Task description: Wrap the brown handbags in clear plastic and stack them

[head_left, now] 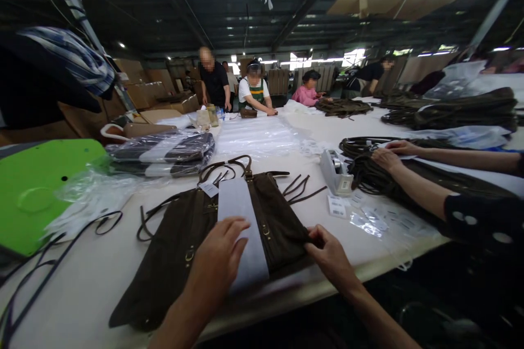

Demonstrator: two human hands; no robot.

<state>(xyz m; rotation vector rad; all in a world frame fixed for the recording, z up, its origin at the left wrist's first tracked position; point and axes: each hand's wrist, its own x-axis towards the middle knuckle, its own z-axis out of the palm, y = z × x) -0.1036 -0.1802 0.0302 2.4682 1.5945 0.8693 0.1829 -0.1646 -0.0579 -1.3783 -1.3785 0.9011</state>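
Note:
A dark brown bag (164, 259) with buckled straps and thin ties lies flat before me on the table. Across its middle runs a white paper band (239, 204), and a small white tag (209, 189) sits near its top. My left hand (221, 251) rests over the band with its fingers apart and slightly bent; it grips nothing. At the bag's right edge, my right hand (327, 251) pinches the brown fabric between thumb and fingers. The thumb side of that pinch shows; the fingertips are partly hidden by the cloth.
Right of the bag stands a grey tape dispenser (336, 173) beside loose labels (338, 206). A co-worker's hands (388, 157) handle another dark bag there. Plastic-wrapped bags (161, 150) lie at left, near a green panel (49, 191) and black cords. Several people work behind the table.

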